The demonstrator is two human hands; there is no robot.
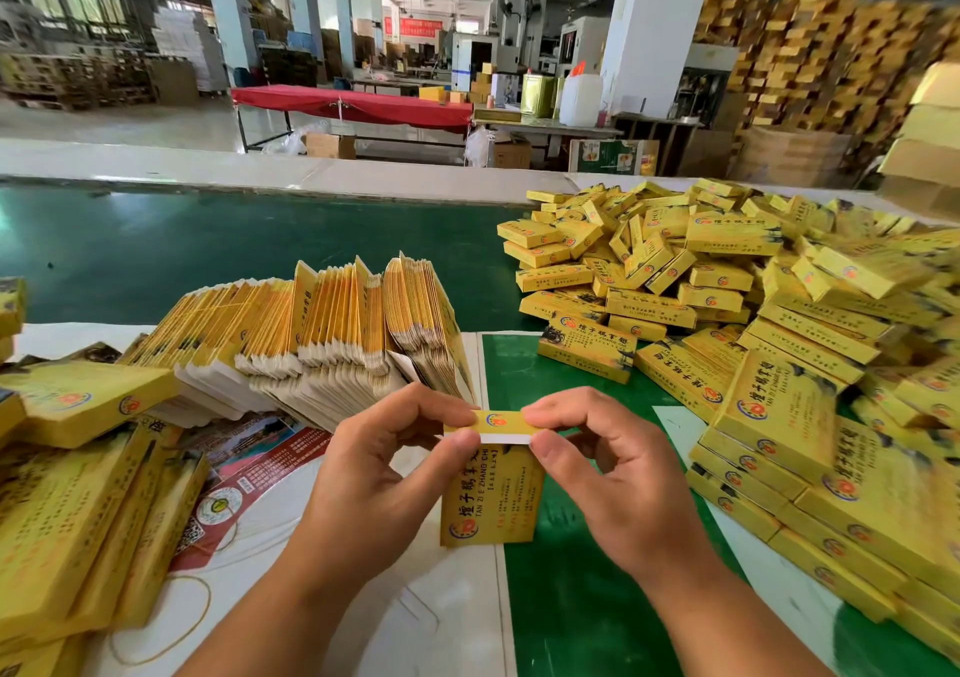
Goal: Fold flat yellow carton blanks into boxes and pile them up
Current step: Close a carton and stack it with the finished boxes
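A yellow carton (491, 494) stands upright in front of me, its printed face toward the camera and its top flap bent over. My left hand (384, 474) pinches the flap's left end between thumb and fingers. My right hand (608, 474) pinches the right end the same way. Behind the hands, a fanned stack of flat yellow blanks (322, 328) leans on the table. A big heap of folded yellow boxes (727, 302) fills the right side.
More yellow boxes (78, 494) lie piled at the left, over printed leaflets (249, 474) and a rubber band (171, 619). A green conveyor belt (208, 245) runs across behind the blanks. White sheets (441, 619) cover the table near me.
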